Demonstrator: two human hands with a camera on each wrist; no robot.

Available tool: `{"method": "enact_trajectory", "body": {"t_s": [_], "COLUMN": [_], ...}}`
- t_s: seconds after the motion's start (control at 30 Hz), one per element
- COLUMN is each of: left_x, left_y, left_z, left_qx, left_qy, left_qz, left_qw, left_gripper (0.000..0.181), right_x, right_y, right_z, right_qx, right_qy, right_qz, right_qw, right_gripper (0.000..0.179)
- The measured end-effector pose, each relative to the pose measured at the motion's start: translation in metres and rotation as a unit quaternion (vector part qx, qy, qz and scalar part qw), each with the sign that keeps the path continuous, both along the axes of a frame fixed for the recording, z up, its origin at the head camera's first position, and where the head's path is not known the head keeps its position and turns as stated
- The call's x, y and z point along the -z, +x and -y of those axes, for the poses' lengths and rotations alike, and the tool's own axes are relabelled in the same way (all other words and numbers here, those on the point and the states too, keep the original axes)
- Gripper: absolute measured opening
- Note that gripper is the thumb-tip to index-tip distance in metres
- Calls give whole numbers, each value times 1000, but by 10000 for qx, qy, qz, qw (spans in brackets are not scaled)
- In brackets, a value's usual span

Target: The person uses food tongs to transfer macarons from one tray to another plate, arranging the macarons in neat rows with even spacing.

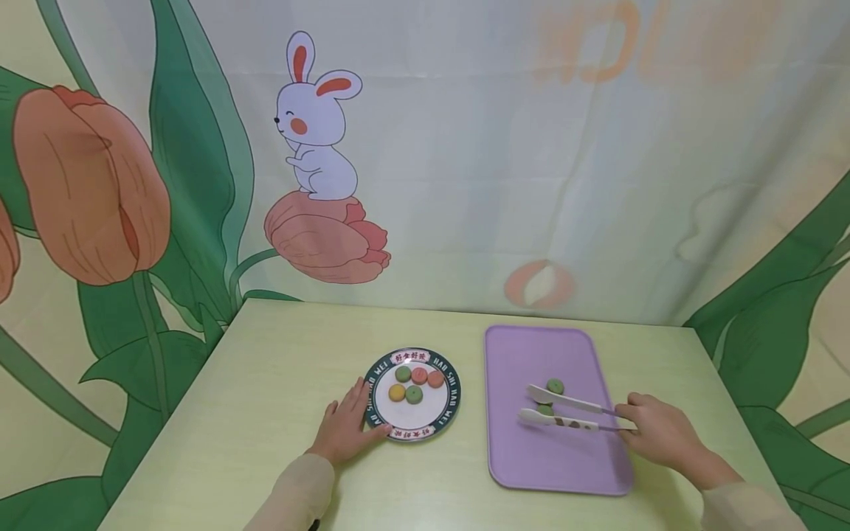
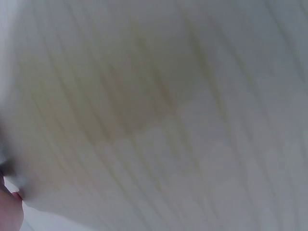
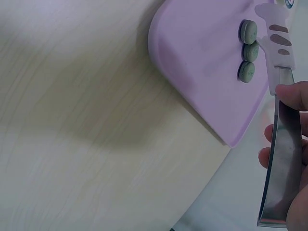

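Observation:
My right hand grips a pair of tongs with white tips, one bearing brown spots. The tips are spread above a purple tray. Several small round green pieces like toy macarons lie on the tray in a row; in the head view the tongs partly cover them. My left hand rests at the left side of a round plate with a dark patterned rim, the thumb on the rim and the fingers extended. Green, pink and yellow macaron-like pieces sit on the plate.
Plate and tray stand apart on a pale wood-grain table, the tray to the right. A printed curtain with a rabbit and tulips hangs behind the table's back edge. The left wrist view shows mostly blurred tabletop.

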State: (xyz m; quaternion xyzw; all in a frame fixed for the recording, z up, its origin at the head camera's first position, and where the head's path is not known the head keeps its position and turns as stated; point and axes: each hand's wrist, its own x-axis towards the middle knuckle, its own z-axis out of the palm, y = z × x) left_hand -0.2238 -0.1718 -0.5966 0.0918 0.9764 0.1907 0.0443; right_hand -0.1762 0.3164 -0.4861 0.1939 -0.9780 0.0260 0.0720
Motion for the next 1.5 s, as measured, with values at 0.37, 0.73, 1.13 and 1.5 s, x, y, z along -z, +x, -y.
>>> {"method": "enact_trajectory", "body": {"t_s": [0.37, 0.73, 1.13, 1.5], "left_x": [-1, 1, 3, 4], "left_y": [-1, -1, 0, 1], "left_z": [0, 0, 1, 1], "left_qx": [6, -1, -3, -29], "left_qy": [-31, -78, -50, -49], "left_qz": [-82, -43, -80, -32], "left_qw": [10000, 10000, 10000, 10000], "left_gripper": [97, 96, 97, 98], "right_x": [4, 7, 11, 12], "right_y": [2, 3, 6, 7], "right_z": [-7, -9, -12, -13], "right_qx": [34, 93, -8, -147], "right_qy": [46, 87, 66, 76], "right_qz": [65, 227, 130, -119], "right_qw": [10000, 9997, 9999, 9998], "right_gripper": [19, 21, 21, 19]}}
